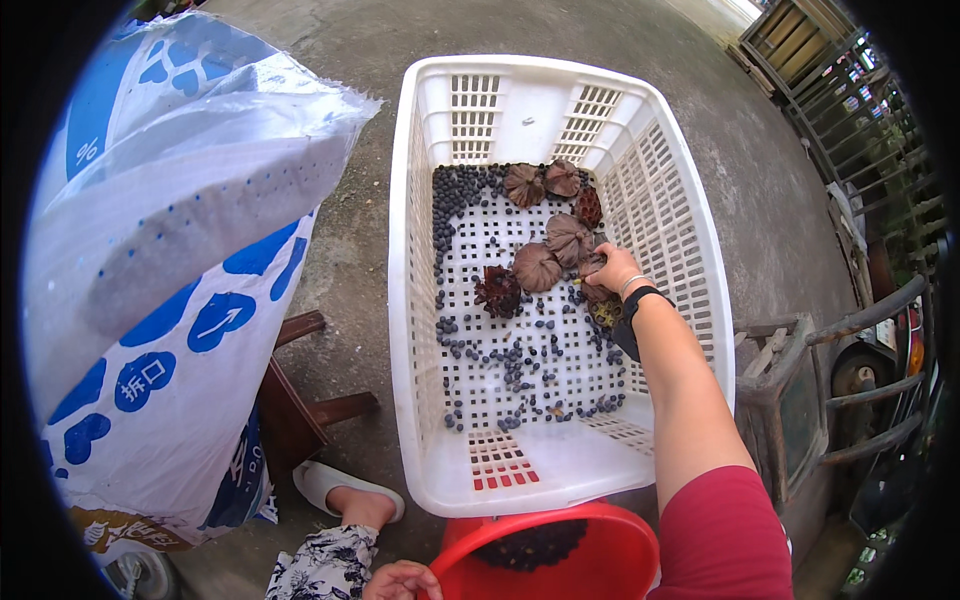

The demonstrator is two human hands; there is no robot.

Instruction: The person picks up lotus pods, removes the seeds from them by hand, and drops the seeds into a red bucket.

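My right hand [617, 270], with a dark band and a pale bracelet at the wrist, reaches into a white plastic crate [415, 390]. Its fingers are closed on a brown dried lotus seed pod, mostly hidden under the hand. Beside it lie other pods, among them a round brown lotus pod [537, 267] and a darker, ragged lotus pod [498, 291]. Dark lotus seeds [458, 190] are scattered over the crate's slotted floor, thickest at the far left. At the lower edge my left hand [402, 580] is closed at the rim of a red bucket [610, 520] holding dark seeds.
A large white and blue printed sack [190, 210] bulges on the left, beside a dark wooden stool [300, 405]. My foot in a white shoe [325, 484] rests on the concrete floor [330, 40]. An old wooden chair [790, 400] and a railing [850, 110] stand at right.
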